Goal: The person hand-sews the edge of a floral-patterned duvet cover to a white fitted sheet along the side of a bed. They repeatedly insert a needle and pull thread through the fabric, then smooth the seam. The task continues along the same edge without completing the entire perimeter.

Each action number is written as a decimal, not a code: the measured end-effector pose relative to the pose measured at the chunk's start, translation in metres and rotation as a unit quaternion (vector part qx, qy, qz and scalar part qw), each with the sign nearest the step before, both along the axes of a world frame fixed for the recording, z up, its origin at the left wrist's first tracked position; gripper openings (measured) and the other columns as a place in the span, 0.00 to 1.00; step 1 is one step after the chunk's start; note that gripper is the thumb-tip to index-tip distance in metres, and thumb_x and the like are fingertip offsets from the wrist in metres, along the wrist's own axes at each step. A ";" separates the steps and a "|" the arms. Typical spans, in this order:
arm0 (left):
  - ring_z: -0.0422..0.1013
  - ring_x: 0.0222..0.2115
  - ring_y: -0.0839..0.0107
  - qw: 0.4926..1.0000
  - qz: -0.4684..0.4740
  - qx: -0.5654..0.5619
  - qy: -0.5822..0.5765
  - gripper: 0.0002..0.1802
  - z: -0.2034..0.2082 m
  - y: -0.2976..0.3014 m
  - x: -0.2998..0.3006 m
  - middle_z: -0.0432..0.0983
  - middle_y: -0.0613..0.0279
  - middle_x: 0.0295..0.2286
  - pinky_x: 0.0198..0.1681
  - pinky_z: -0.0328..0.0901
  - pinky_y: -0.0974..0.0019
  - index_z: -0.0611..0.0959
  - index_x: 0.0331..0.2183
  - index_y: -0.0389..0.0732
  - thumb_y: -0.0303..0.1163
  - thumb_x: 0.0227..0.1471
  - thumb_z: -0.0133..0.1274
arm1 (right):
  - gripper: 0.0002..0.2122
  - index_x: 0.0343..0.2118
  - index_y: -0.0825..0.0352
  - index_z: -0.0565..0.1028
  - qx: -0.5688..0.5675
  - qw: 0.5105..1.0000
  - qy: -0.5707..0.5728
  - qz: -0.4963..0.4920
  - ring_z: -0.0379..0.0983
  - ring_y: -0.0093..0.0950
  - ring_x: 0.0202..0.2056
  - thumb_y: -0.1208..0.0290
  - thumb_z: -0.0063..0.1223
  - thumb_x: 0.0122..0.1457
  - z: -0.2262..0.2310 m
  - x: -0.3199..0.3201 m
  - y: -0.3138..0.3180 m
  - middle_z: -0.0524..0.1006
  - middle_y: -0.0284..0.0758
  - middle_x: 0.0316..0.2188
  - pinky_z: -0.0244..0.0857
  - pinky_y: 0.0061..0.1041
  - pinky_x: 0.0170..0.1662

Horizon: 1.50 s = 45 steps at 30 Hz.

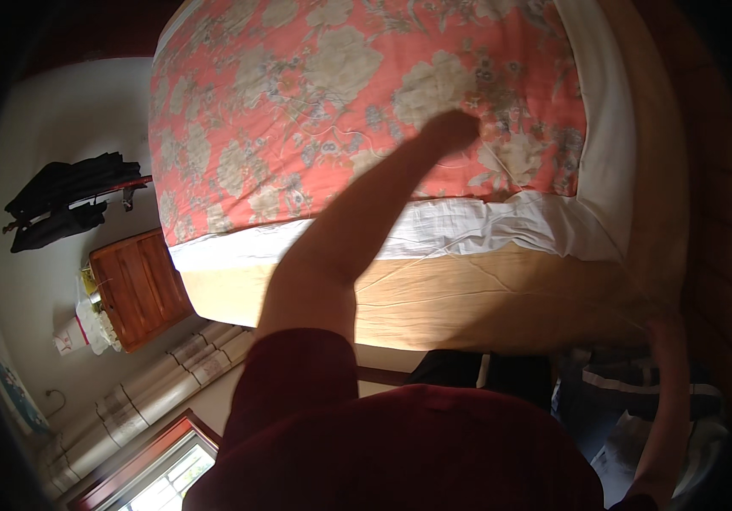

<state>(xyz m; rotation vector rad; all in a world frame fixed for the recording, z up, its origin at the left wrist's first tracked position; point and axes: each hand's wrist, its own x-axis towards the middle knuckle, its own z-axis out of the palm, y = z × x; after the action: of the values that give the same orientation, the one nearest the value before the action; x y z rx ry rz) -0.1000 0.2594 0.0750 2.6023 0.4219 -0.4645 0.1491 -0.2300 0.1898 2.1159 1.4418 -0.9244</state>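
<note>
My left hand [454, 132] reaches out over the coral-red cloth cover with big cream flowers [340, 68]. It looks closed, but it is blurry, so I cannot tell if this grip holds anything. My right hand [664, 328] is in the dark by the near right corner of the big wide bed [230, 294], close to a long thin pale string [332, 129]. I cannot tell if that grip is tight or loose.

The cover lies on the bed, with a white cloth border [468, 232] along its near and right sides and a smooth yellow-tan sheet [417, 319] outside that.

A lot looks done to me: the cover is spread out nearly flat. Some looks left to do. The near border is bumpy, most of all toward the right. The string lies loose in long lines over the cover and the sheet, so I think the work with it is not finished. I cannot see the cover's far edge, so I cannot say how it is there.
</note>
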 end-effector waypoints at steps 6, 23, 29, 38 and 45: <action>0.74 0.27 0.57 0.894 0.266 0.320 -0.165 0.13 0.142 0.237 0.011 0.77 0.49 0.28 0.30 0.67 0.55 0.80 0.32 0.41 0.36 0.49 0.45 | 0.10 0.39 0.64 0.75 -0.025 0.999 -0.018 -0.027 0.68 0.38 0.45 0.73 0.45 0.54 0.010 -0.013 0.004 0.73 0.43 0.41 0.61 0.35 0.50; 0.72 0.36 0.62 0.959 0.141 -0.242 -0.034 0.14 0.034 -0.081 0.016 0.75 0.55 0.37 0.40 0.65 0.62 0.78 0.39 0.42 0.27 0.49 0.44 | 0.09 0.31 0.62 0.76 0.025 0.999 0.035 0.000 0.68 0.36 0.45 0.71 0.40 0.58 0.000 -0.032 0.026 0.75 0.37 0.36 0.61 0.35 0.51; 0.73 0.28 0.61 0.975 0.111 -0.189 0.037 0.13 -0.020 -0.110 0.005 0.76 0.54 0.33 0.32 0.67 0.62 0.79 0.37 0.41 0.36 0.50 0.50 | 0.07 0.29 0.63 0.76 0.033 0.998 0.052 0.002 0.69 0.37 0.41 0.73 0.44 0.54 0.007 -0.031 0.026 0.75 0.37 0.32 0.62 0.35 0.48; 0.71 0.35 0.57 0.982 -0.023 0.139 -0.126 0.13 0.025 0.112 -0.013 0.76 0.55 0.33 0.38 0.65 0.60 0.78 0.35 0.41 0.32 0.53 0.40 | 0.07 0.27 0.64 0.76 0.043 0.998 0.043 -0.013 0.71 0.38 0.35 0.74 0.44 0.52 -0.002 -0.030 0.016 0.76 0.38 0.29 0.61 0.37 0.47; 0.71 0.34 0.64 0.847 0.273 0.456 -0.023 0.19 0.209 0.340 -0.041 0.75 0.51 0.36 0.39 0.63 0.61 0.76 0.42 0.39 0.38 0.52 0.39 | 0.07 0.27 0.63 0.76 0.053 0.997 0.048 0.014 0.71 0.39 0.36 0.74 0.43 0.52 -0.017 -0.029 0.010 0.76 0.39 0.29 0.63 0.37 0.44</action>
<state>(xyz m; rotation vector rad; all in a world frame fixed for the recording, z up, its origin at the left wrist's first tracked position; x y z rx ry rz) -0.1411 0.5990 0.2839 3.1073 1.6469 0.0405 0.1205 -0.2202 0.1724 2.1460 1.5981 -0.9711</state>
